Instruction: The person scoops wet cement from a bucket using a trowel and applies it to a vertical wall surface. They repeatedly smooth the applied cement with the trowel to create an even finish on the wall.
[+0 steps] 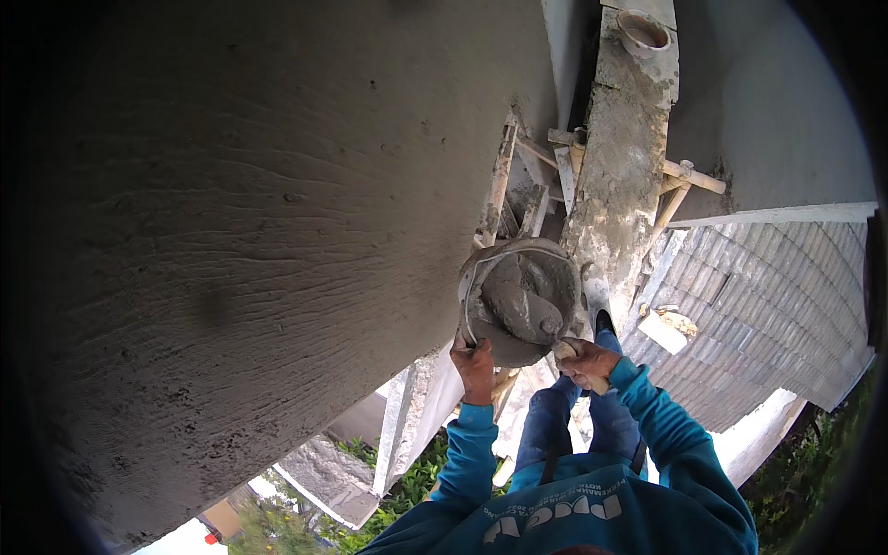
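Note:
Against the wall side, my left hand [474, 370] grips the near rim of a round, mortar-smeared bucket [468, 282], thumb over the edge. Grey wet mortar [514, 346] fills much of the bucket. My right hand [589, 362] is closed round the pale handle of a trowel [521, 301], just outside the bucket's near right rim. The trowel's blade reaches into the bucket and is coated with mortar, so its edges are hard to make out.
A tall wall [277, 231] with fresh grey plaster fills the left. A mortar-splashed plank [618, 166] runs ahead from my feet, with a small bowl [644, 35] at its far end. Wooden scaffold poles [696, 176] show beneath it. Lower right lies a tiled roof [758, 296].

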Demonstrator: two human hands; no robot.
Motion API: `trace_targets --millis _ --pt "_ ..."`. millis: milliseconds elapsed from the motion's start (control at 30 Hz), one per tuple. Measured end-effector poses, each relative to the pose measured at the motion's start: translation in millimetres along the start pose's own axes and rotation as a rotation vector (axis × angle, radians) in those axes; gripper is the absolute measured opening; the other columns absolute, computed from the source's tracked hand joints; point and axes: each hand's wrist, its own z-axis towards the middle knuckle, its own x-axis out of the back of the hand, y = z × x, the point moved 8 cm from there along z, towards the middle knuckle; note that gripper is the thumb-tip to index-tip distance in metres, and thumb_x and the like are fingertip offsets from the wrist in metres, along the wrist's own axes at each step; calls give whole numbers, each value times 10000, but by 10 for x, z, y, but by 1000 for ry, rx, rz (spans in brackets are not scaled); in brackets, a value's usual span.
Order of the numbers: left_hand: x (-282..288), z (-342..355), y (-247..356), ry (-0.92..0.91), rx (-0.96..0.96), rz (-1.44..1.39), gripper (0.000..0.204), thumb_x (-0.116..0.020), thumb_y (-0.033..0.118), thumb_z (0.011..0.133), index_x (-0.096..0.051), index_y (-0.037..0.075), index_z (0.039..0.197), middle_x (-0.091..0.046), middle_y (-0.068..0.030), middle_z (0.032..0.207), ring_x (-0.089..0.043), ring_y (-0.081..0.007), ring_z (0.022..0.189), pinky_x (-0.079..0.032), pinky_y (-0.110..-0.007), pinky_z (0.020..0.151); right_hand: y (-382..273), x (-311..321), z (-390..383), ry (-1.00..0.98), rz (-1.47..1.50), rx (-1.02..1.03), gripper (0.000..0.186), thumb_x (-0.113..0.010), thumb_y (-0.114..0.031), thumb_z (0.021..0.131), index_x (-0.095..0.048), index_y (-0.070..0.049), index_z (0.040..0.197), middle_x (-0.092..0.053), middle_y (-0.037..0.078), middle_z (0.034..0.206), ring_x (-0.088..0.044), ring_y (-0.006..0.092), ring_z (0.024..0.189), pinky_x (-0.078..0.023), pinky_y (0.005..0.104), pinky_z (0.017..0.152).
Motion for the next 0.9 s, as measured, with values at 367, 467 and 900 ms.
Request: trace_targets --millis 367,467,900 --pt "336 32 -161 186 100 -116 185 -604 7 760 -606 31 943 -625 -38 906 -559 -148 828 -455 -305 767 -1222 -325 -1091 381 539 659 418 -555 -84 884 -407 -78 1275 -488 51 747 -475 135 476 -425 274 415" --pt "680 -192 -352 343 122 -111 190 -608 0 761 -620 40 947 -624 -21 879 -563 -129 786 -458 -293 720 -1634 -121 -840 859 402 869 520 -619 -157 943 -351 -78 1382 -540 54 891 -515 101 647 -439 244 556" --pt "715 -639 -256 336 179 -194 224 -574 -24 786 -664 25 985 -644 -10 869 -545 -98 714 -439 -263 640 -1344 -1128 -218 587 -258 714 518 -622 -51 790 -402 -42 1260 -633 206 785 -646 446 733 -523 462 664"
